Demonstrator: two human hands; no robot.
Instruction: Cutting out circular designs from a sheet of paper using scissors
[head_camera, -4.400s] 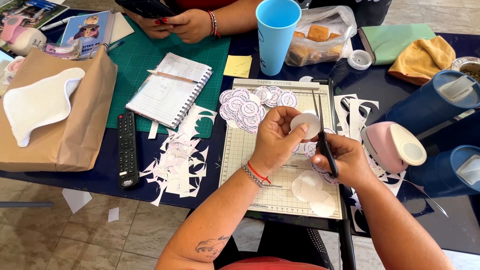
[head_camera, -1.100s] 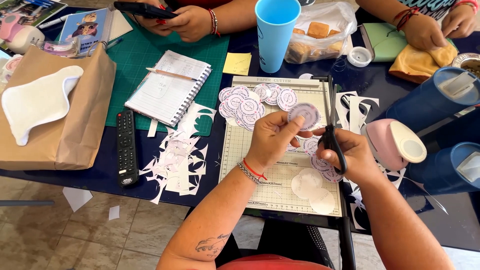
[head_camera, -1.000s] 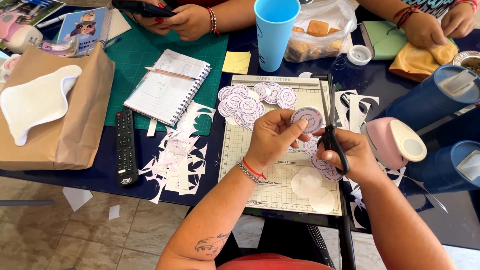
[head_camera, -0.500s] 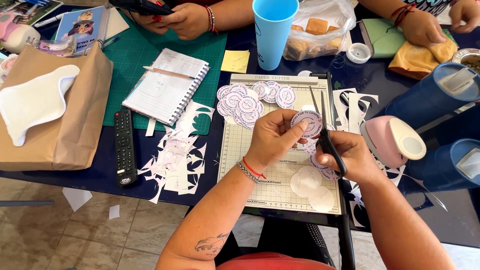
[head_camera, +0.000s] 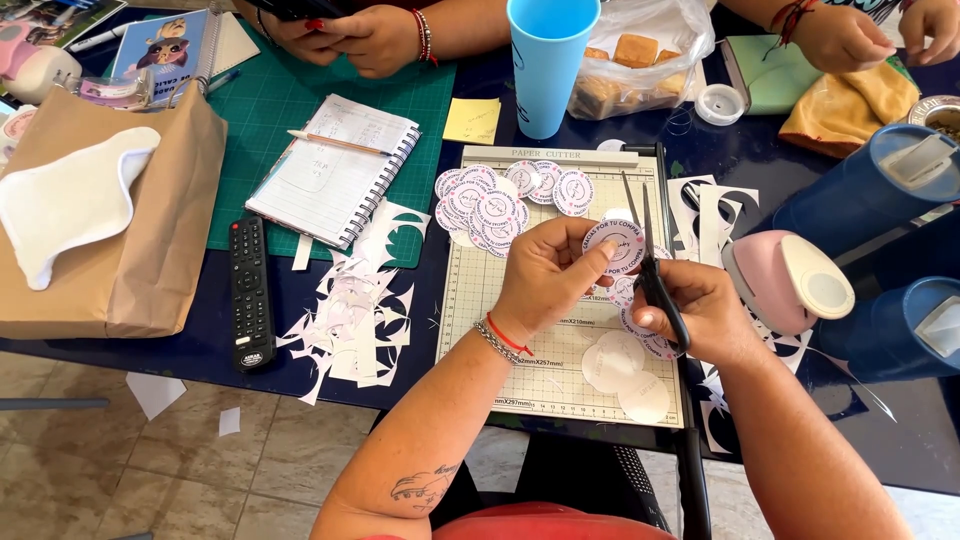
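Left hand (head_camera: 545, 275) pinches round label (head_camera: 612, 243); right hand (head_camera: 700, 310) grips scissors (head_camera: 650, 265), trimming. Pile (head_camera: 505, 195) done; few left.

- Setting: home craft bench (head_camera: 250, 345), dark blue top, tiled floor beneath.
- Evidence: paper cutter (head_camera: 560, 330), green cutting mat (head_camera: 290, 105), paper offcuts (head_camera: 350, 310), round stickers (head_camera: 500, 200).
- Domestic items: remote control (head_camera: 249, 290), snack bag (head_camera: 640, 55).

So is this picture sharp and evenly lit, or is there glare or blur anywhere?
Head view: bright, even daylight; left hand, round sticker and scissors look sharp; soft shadows on the paper cutter; slight wide-angle bend at the edges.
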